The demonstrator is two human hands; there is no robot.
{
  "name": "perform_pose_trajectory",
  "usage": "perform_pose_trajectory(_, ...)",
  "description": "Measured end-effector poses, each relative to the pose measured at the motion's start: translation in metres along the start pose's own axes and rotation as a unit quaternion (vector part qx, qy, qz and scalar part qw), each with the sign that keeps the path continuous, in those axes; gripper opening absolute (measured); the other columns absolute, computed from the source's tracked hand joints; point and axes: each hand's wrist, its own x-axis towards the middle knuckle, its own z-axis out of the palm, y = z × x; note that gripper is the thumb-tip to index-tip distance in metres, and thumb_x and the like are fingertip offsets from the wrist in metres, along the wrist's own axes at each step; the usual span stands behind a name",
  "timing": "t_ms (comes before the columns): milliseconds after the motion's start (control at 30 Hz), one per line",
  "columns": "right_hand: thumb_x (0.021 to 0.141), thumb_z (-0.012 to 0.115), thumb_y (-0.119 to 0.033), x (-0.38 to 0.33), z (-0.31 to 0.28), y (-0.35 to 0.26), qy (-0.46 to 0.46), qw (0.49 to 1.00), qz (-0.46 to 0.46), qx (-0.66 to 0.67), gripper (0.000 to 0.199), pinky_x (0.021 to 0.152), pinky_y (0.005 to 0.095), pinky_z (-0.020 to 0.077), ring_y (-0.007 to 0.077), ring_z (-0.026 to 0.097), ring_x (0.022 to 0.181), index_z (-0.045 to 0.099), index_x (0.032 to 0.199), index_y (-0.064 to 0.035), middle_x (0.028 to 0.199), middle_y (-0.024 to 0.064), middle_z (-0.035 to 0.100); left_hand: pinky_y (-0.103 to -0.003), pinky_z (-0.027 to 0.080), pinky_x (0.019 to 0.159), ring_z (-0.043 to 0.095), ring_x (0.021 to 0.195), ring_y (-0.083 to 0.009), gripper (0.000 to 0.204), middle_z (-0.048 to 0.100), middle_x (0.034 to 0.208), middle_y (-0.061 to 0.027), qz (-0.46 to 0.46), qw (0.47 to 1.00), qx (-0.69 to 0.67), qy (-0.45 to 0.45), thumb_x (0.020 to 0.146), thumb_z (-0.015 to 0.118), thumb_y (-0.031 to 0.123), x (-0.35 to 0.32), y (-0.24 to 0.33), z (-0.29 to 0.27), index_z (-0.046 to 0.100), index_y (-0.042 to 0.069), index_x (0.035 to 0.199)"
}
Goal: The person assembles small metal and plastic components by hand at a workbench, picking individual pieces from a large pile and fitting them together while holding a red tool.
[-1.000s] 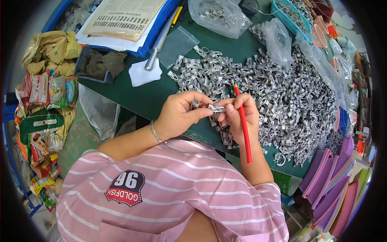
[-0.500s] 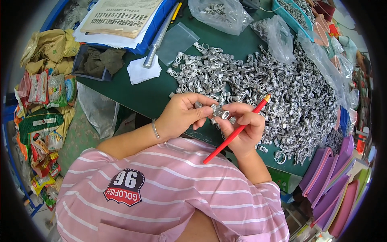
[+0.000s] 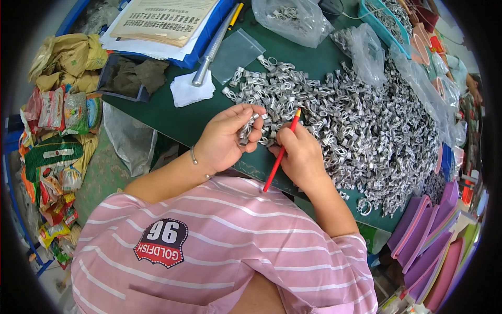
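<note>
A small bunch of metal clips (image 3: pixel 246 131) is being pinched in the left hand (image 3: pixel 225 140), fingers curled shut around it, thumb pressed on top. A red pencil (image 3: pixel 281 152) is being gripped in the right hand (image 3: pixel 299 154), fingers closed on the shaft; the yellowish tip is being pointed up toward the clips, the long end is sticking down toward the body. The held clips are being kept just left of the pencil tip, at the near edge of the big pile of silver clips (image 3: pixel 361 131).

The pile is being spread across a dark green table (image 3: pixel 178 123), mostly on the right half. Clear plastic bags (image 3: pixel 293 18) with more clips are lying at the far edge. A white cloth (image 3: pixel 191 89) and a metal tube (image 3: pixel 212 49) are lying further left, just beside a blue tray with papers (image 3: pixel 162 21). A thin bracelet (image 3: pixel 194 157) is being worn on the left wrist. Snack packets (image 3: pixel 57 112) are piled on the floor at the left. Purple and pink folders (image 3: pixel 434 246) are stacked at the lower right. A pink striped shirt (image 3: pixel 219 246) is being worn.
</note>
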Motion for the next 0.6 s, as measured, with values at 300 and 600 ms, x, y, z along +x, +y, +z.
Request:
perform_pose_trajectory(300, 0.060, 0.065, -0.002, -0.005, -0.011, 0.000, 0.015, 0.993, -0.017, -0.115, 0.022, 0.050, 0.0362, 0.0399, 0.0278, 0.053, 0.059, 0.049, 0.073, -0.0069, 0.067, 0.0078, 0.050, -0.031, 0.050, 0.070, 0.059, 0.083, -0.0197, 0.010, 0.056, 0.090, -0.0097, 0.006, 0.992, -0.014, 0.125, 0.092, 0.043, 0.016, 0.002, 0.000, 0.024, 0.046, 0.007, 0.096)
perform_pose_trajectory(600, 0.059, 0.069, 0.003, -0.006, -0.006, 0.004, 0.164, 0.977, -0.123, 0.051, 0.029, 0.052, 0.0329, 0.0399, 0.0243, 0.053, 0.059, 0.044, 0.071, -0.0065, 0.071, 0.0063, 0.056, -0.017, 0.032, 0.041, 0.042, 0.048, -0.0032, 0.021, 0.054, 0.070, -0.0008, -0.032, 0.926, 0.367, 0.084, 0.081, 0.062, 0.009, 0.001, -0.008, 0.021, 0.057, -0.001, 0.098)
